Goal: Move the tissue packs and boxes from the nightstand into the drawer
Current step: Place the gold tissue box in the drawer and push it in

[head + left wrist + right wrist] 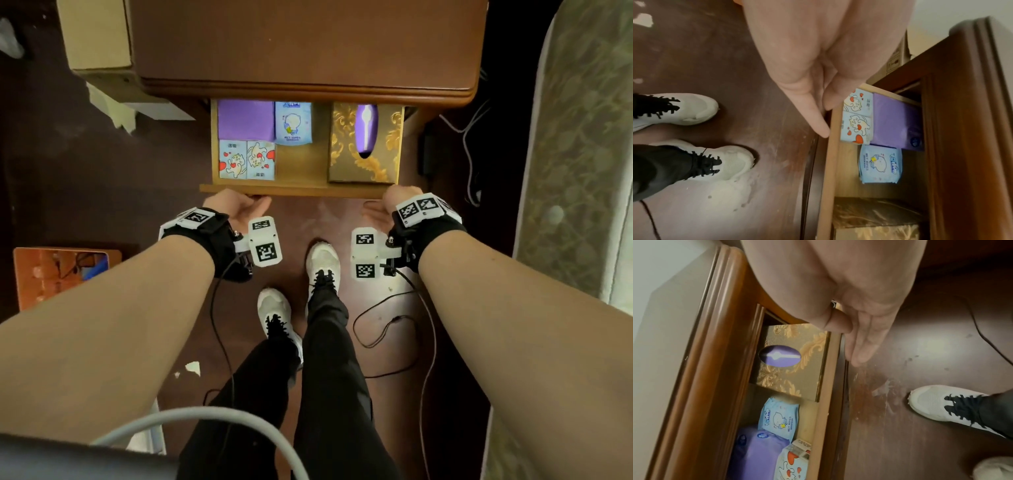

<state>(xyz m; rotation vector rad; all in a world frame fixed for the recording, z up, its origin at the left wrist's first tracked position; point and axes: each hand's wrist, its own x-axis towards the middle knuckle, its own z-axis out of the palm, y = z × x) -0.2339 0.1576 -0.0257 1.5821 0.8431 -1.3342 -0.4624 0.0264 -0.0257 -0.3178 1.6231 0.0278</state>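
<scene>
The nightstand (301, 41) has its drawer (294, 190) pulled out. Inside lie a purple tissue pack (245, 120), a blue wet-wipes pack (293, 123), two cat-print packs (246, 160) and a gold patterned tissue box (346, 150) at the right. My left hand (245, 205) touches the drawer front at its left end with straight fingers (818, 123). My right hand (383, 205) lies against the front's right end, its fingers (861, 345) straight, thumb at the rim. Neither hand holds anything. The nightstand top shows bare.
A cardboard box (96, 34) stands left of the nightstand. A bed (582, 171) runs along the right. Cables (394, 325) trail over the dark floor by my white shoes (322, 263). An orange box (58, 274) sits at the left.
</scene>
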